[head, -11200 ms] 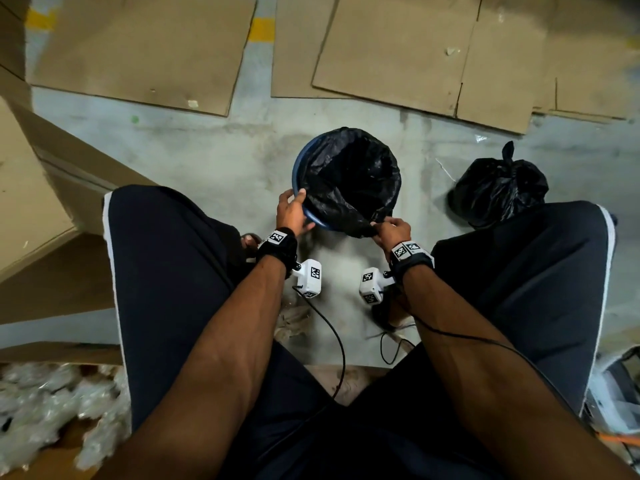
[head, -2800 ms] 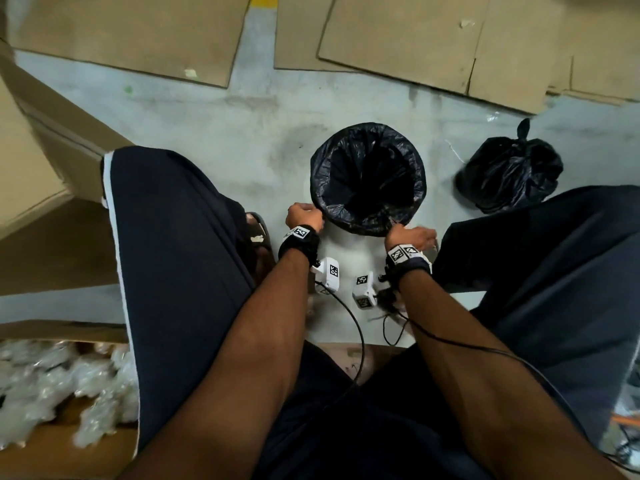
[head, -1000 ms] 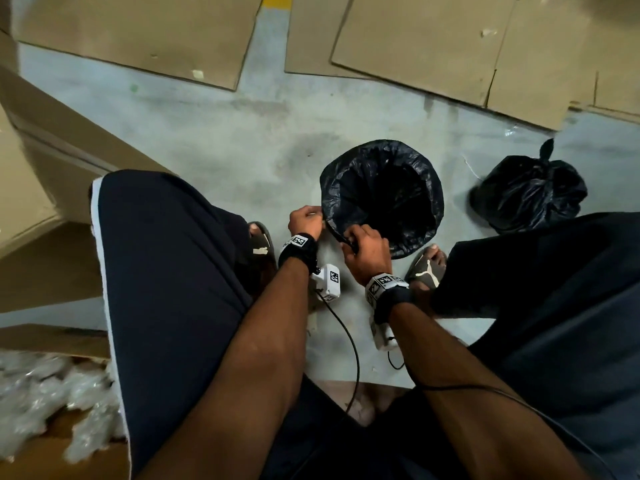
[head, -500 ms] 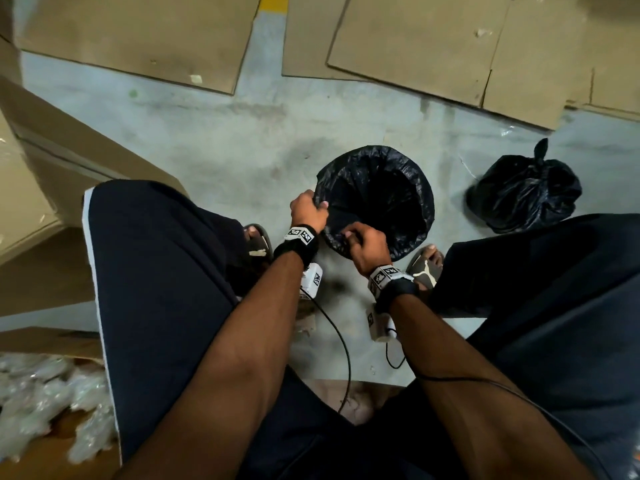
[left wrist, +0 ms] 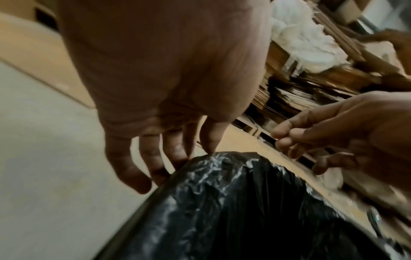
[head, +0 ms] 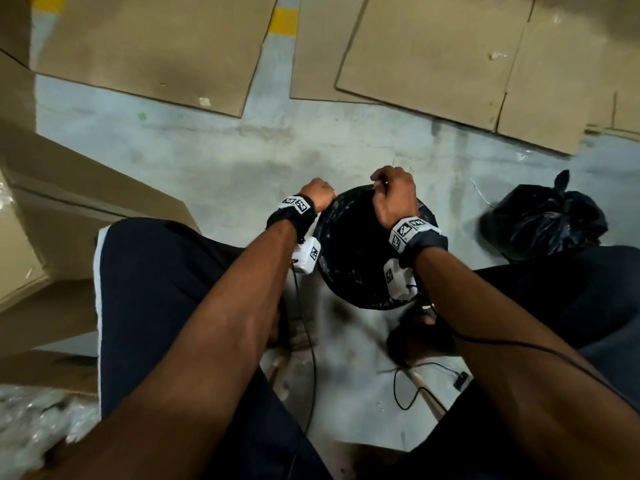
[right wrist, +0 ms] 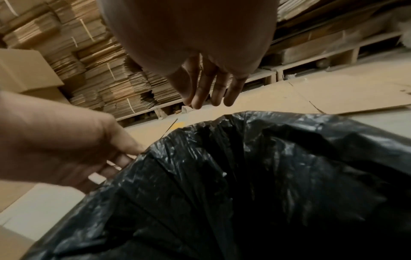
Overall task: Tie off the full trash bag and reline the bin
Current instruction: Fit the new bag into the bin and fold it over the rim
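A black bin liner (head: 349,258) covers the round bin between my knees, and its edge is folded over the rim so the bin itself is hidden. My left hand (head: 320,195) is at the far-left rim. In the left wrist view its thumb sits on top of the liner (left wrist: 244,202) and its fingers (left wrist: 155,168) run down the outside, pinching the fold. My right hand (head: 391,188) hovers over the far rim. In the right wrist view its fingers (right wrist: 198,103) are nearly straight above the liner (right wrist: 266,176) and hold nothing. The tied full black bag (head: 543,226) lies on the floor to the right.
Flattened cardboard sheets (head: 156,46) cover the floor beyond the bin, and a cardboard box (head: 52,220) stands at the left. Clear plastic wrap (head: 31,420) lies at the lower left. Wrist-camera cables (head: 313,358) trail near my feet. Stacked cardboard (right wrist: 100,70) lines the wall.
Both hands have moved from the bin's near rim to its far rim. The right hand has let go of the liner's near edge and now hovers free.
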### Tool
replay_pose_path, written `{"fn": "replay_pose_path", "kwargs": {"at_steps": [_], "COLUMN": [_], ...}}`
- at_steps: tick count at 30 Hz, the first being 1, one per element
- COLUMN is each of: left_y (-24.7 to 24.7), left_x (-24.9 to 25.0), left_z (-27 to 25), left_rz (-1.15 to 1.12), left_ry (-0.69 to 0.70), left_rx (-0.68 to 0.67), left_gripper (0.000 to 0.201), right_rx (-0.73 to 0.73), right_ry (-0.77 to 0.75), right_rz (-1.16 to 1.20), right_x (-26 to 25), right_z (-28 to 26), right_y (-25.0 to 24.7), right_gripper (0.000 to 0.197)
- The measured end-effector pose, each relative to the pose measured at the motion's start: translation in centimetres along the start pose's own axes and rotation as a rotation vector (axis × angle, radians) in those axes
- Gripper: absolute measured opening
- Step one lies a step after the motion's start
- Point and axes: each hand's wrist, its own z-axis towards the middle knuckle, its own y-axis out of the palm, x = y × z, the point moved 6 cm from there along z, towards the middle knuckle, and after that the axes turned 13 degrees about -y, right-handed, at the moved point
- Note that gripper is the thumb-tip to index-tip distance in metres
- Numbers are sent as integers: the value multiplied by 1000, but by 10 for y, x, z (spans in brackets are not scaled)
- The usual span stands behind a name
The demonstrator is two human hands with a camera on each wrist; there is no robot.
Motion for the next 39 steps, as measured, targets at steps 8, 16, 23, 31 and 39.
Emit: {"fn": "replay_pose_path", "kwargs": {"at_steps": [8,16,23,31,39], "left_y": [-2,17,14,15,26], "left_x": [-20,-7,-19,28,35], "left_z": [31,41,49,25,12], "left_rz": [-201,-232,-84,-328,180], "left_ry": [-228,-99,-124,211,299], "left_rx": [-228,-152,127,-32,64], "left_gripper": [14,27,25,24,25], "right_rx": [-462,-751,-893,-812,-560], "right_ry": [234,503,550,515,758], "right_rz": [-298,-126,-86,-215,141], "right_x": [32,76,132,136,129], "right_z": [34,54,48,35,5], "right_y": [38,67,71,44,11], "right_gripper": [40,55,24,27,37]}}
